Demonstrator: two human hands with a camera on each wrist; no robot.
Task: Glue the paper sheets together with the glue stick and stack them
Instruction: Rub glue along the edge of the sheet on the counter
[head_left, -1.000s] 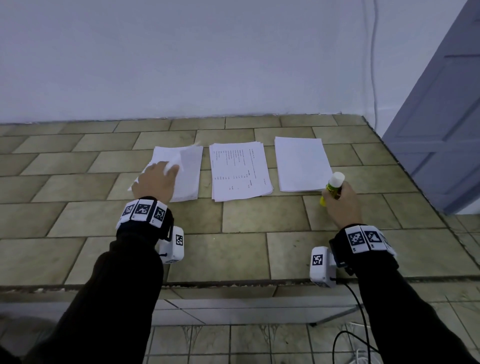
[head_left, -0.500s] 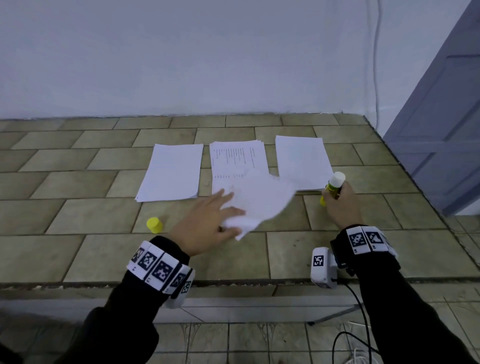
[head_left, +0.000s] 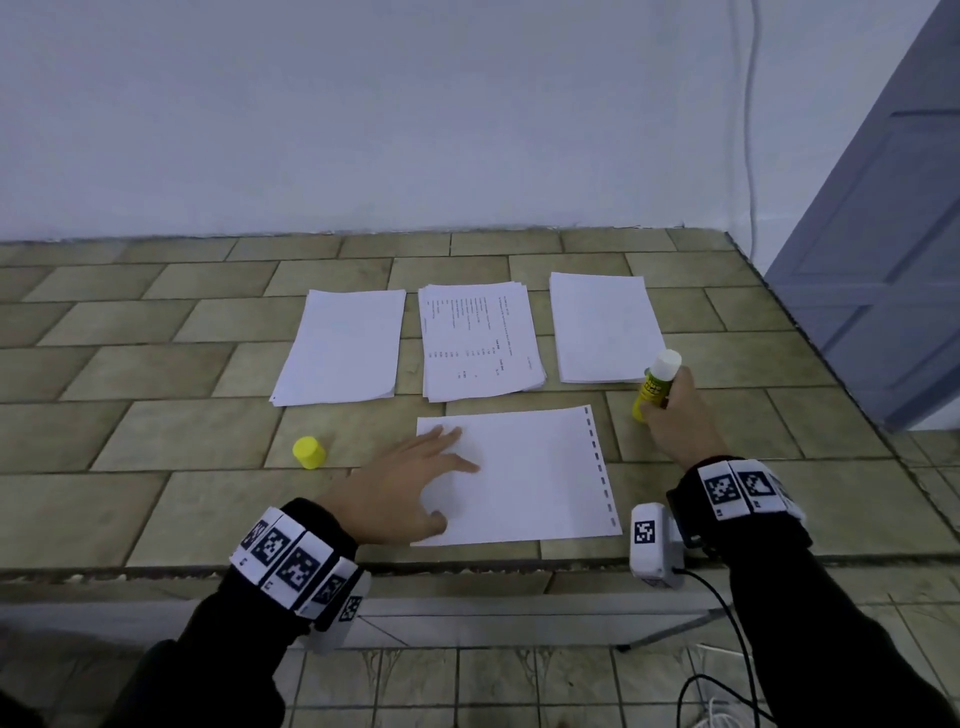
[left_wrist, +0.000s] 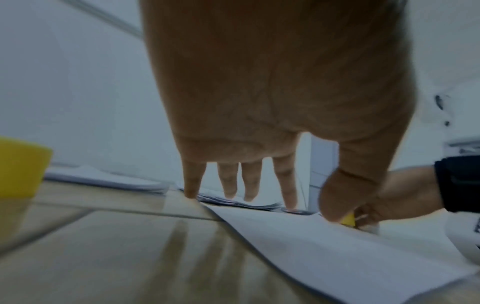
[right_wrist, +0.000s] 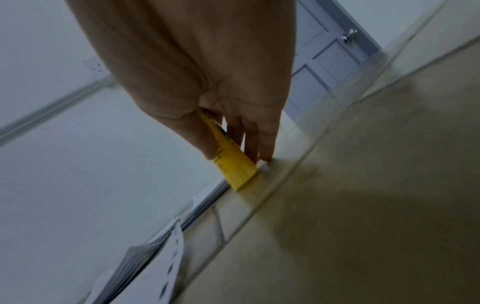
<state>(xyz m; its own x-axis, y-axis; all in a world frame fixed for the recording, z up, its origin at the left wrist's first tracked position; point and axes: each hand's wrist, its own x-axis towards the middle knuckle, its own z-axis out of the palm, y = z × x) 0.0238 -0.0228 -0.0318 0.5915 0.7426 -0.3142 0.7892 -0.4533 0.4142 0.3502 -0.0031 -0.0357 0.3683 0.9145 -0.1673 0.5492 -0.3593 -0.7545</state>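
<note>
A single white sheet (head_left: 524, 475) with punched holes along its right edge lies flat near the front of the tiled counter (head_left: 156, 436). My left hand (head_left: 410, 483) rests spread on its left part, fingers straight (left_wrist: 249, 181). My right hand (head_left: 675, 410) grips the yellow glue stick (head_left: 655, 382), uncapped with its white tip up and its base on the counter (right_wrist: 233, 166). Behind lie three paper stacks: a blank one (head_left: 343, 345) on the left, a printed one (head_left: 478, 338) in the middle, a blank one (head_left: 605, 327) on the right.
The yellow glue cap (head_left: 309, 452) stands on the counter left of my left hand. A white wall (head_left: 415, 114) closes the back, and a grey-blue door (head_left: 883, 234) stands at the right. The counter's front edge (head_left: 467, 566) runs just below the sheet.
My left hand took a sheet from the left stack, carried it right and toward me, and laid it flat near the front edge. The right hand with the glue stick stayed put.
</note>
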